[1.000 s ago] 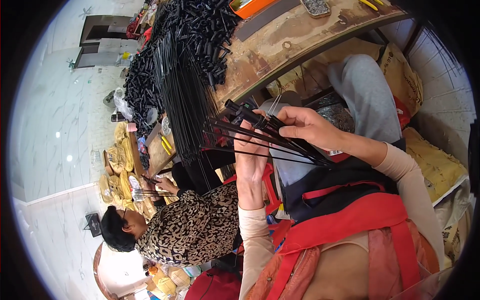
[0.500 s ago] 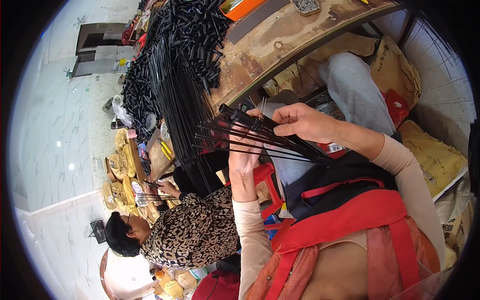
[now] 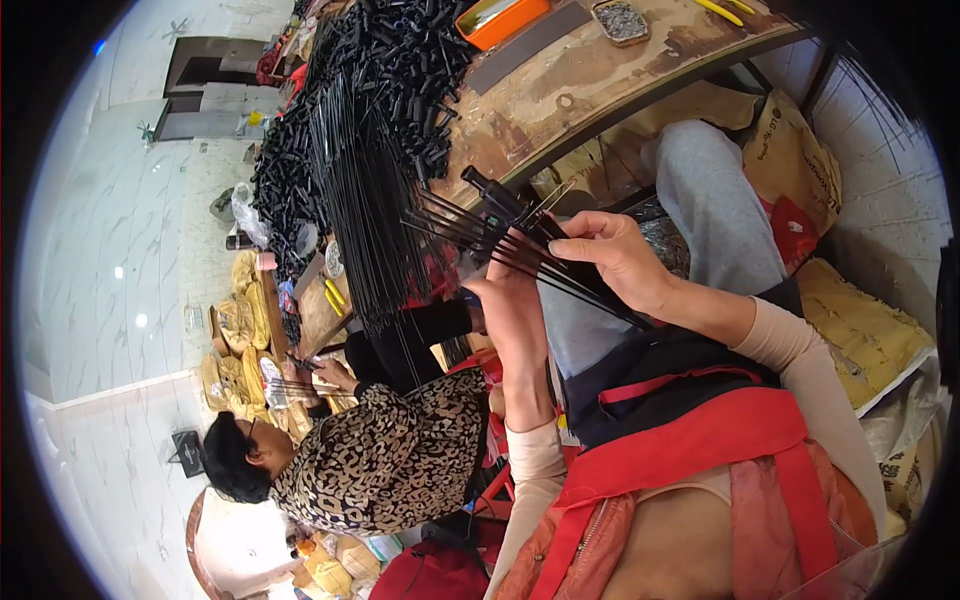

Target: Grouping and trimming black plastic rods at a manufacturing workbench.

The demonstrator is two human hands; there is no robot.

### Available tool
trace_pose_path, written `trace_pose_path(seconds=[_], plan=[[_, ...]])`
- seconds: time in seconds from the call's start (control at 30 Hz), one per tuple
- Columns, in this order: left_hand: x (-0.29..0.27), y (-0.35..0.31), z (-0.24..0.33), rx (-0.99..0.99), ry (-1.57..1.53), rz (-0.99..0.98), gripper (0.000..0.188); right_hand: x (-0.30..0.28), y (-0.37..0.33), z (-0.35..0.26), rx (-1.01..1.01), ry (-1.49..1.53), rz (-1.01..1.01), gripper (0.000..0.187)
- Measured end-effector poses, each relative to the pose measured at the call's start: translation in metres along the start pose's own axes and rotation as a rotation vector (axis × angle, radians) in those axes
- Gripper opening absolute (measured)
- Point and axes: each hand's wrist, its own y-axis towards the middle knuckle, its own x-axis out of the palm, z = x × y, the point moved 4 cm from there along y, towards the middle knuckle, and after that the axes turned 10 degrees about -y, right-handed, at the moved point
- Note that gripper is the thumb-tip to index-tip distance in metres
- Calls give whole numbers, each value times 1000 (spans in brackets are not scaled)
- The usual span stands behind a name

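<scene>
In front of my lap is what looks like an umbrella frame (image 3: 500,212): a black tubular hub with several thin black ribs spreading from it. My left hand (image 3: 518,318) supports it from below and the left; its fingers are partly hidden behind the ribs. With thumb and fingertips together, my right hand (image 3: 618,258) grips the frame's ribs on the right side. Close to those fingertips, thin light-coloured wire ends (image 3: 552,198) stick up beside the hub.
A worn wooden workbench (image 3: 540,120) holds a heap of black tubular parts (image 3: 385,60), a bundle of long black ribs (image 3: 365,210), an orange tray (image 3: 503,22) and a dish of small metal pieces (image 3: 622,20). A co-worker (image 3: 380,460) in a patterned top sits at left.
The umbrella frame has tilted, its hub shifting right and upward. My left hand has moved right with its thumb more spread; my right hand has moved slightly right.
</scene>
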Motion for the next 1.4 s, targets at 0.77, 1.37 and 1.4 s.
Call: trace_pose_path(seconds=[0.77, 1.37, 1.4], plan=[[16, -3, 15, 125, 281, -10, 23, 0, 2, 9, -54, 125, -25, 14], [7, 6, 5, 90, 241, -44, 17, -9, -2, 18, -14, 61, -62, 12], [3, 6, 3, 56, 193, -34, 19, -8, -4, 18, -12, 62, -64, 12]])
